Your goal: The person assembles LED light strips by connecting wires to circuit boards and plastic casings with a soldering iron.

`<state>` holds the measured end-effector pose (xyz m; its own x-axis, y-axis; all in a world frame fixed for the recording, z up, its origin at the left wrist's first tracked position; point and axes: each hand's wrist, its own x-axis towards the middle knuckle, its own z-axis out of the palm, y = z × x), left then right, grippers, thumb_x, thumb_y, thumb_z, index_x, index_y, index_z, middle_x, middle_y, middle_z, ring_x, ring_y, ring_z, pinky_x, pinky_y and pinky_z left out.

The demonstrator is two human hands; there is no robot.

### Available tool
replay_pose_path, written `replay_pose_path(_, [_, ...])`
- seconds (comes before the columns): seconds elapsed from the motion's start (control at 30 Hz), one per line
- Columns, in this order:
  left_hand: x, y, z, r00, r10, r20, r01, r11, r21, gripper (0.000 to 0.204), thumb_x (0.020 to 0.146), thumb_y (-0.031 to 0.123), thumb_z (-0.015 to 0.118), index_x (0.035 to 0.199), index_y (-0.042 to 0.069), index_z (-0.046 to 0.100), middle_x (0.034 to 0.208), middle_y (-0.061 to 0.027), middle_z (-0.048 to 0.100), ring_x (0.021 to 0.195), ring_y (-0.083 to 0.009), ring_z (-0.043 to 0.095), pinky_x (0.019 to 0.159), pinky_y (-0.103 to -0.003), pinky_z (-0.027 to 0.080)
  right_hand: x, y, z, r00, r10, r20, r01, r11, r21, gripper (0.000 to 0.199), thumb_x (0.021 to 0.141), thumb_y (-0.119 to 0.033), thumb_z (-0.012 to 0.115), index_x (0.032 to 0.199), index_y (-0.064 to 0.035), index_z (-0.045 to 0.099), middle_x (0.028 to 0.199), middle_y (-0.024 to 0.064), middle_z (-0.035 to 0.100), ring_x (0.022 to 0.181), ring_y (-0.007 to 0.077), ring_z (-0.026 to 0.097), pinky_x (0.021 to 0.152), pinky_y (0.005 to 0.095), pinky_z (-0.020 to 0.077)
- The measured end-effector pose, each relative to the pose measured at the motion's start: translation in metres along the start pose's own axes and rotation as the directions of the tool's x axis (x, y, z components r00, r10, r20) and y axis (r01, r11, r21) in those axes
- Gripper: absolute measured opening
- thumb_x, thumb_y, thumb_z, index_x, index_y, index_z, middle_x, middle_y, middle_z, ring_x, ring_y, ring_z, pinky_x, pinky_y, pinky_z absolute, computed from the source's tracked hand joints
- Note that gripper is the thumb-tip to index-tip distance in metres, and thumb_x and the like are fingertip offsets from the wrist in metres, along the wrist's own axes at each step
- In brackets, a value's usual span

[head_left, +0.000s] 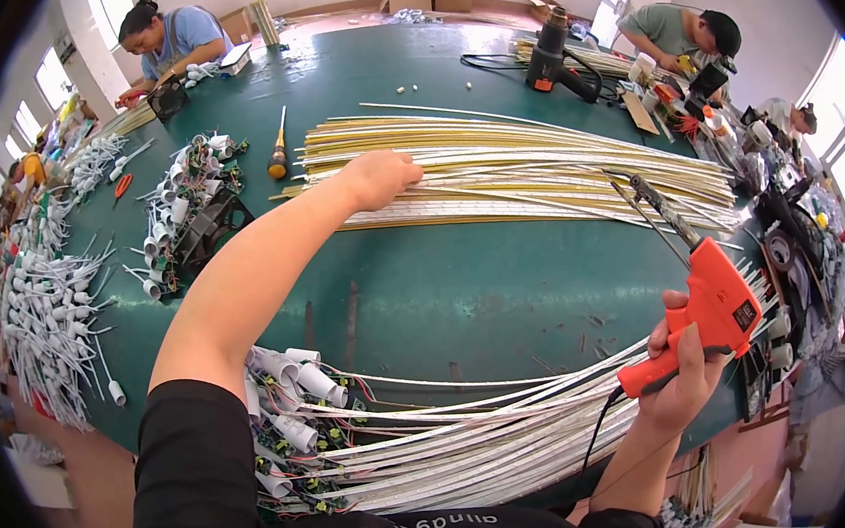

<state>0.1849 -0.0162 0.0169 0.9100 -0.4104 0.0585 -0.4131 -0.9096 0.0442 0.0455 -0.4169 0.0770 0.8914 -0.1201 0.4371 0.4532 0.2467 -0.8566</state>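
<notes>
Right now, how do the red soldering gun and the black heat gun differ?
The red soldering gun is in the right hand; the black heat gun stands on the table. The soldering gun has a narrow front, the heat gun a thick barrel. Both have a handle.

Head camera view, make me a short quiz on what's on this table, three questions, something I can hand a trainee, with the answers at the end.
1. Which hand grips the orange pistol-shaped tool?
2. True or false: the left hand is over the far bundle of strips.
3. Fill in the blank: the tool lying beside that bundle's left end is a ____.

Key:
1. The right hand.
2. True.
3. Screwdriver.
</notes>
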Motion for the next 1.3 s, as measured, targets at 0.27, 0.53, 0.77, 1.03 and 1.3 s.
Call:
replay_pose_path(0.27, [0.004,-0.008,-0.011,0.999,-0.038,0.027,0.041,0.988,-0.149,0.020,0.082,0.007,0.055,0.101,0.008,0.061,0.093,-0.0118,0.061,0.092,-0.0296,0.060,0.081,-0.039,0.048,0.001,0.000,0.000,1.000,-0.001,0.010,0.001,1.000,0.004,0.046,0.089,-0.017,0.057,0.126,0.0058,0.042,0.107,0.0203,0.059,0.066,0.0102,0.053,0.054,0.0196,0.0424])
replay_pose_path(0.53, [0.003,-0.011,-0.027,0.947,-0.300,0.116,0.313,0.776,-0.547,0.015,0.082,0.007,0.056,0.096,0.004,0.062,0.090,-0.0123,0.062,0.087,-0.0272,0.060,0.077,-0.036,0.049,0.000,-0.001,0.001,1.000,0.010,-0.016,-0.010,0.999,0.046,0.043,0.087,-0.014,0.059,0.122,0.0081,0.046,0.105,0.0200,0.061,0.067,0.0121,0.056,0.056,0.0222,0.0466])
replay_pose_path(0.77, [0.005,-0.008,0.003,0.926,-0.046,-0.374,0.088,0.991,0.096,0.010,0.079,0.016,0.061,0.084,0.007,0.064,0.088,-0.0104,0.061,0.087,-0.0313,0.059,0.077,-0.042,0.049,0.000,-0.002,-0.001,1.000,0.001,0.011,-0.002,0.999,0.038,0.042,0.087,-0.014,0.059,0.121,0.0078,0.047,0.105,0.0196,0.061,0.067,0.0126,0.056,0.056,0.0229,0.0469])
replay_pose_path(1.03, [0.005,0.017,0.026,0.974,-0.095,-0.204,0.085,0.995,-0.055,0.010,0.080,0.017,0.061,0.083,0.007,0.060,0.090,-0.0110,0.059,0.094,-0.0310,0.057,0.083,-0.042,0.046,0.001,-0.001,0.002,1.000,0.007,0.013,-0.008,0.998,0.059,0.042,0.088,-0.013,0.058,0.122,0.0081,0.046,0.105,0.0203,0.061,0.068,0.0120,0.057,0.057,0.0228,0.0473])
replay_pose_path(1.3, [0.021,0.020,-0.016,0.986,-0.084,-0.143,0.063,0.987,-0.150,0.012,0.082,0.015,0.063,0.084,0.005,0.057,0.089,-0.0123,0.060,0.089,-0.0303,0.057,0.078,-0.040,0.046,0.001,-0.002,0.001,1.000,0.005,0.020,-0.006,0.999,0.032,0.044,0.089,-0.015,0.058,0.124,0.0070,0.044,0.106,0.0199,0.061,0.067,0.0109,0.055,0.055,0.0211,0.0447])
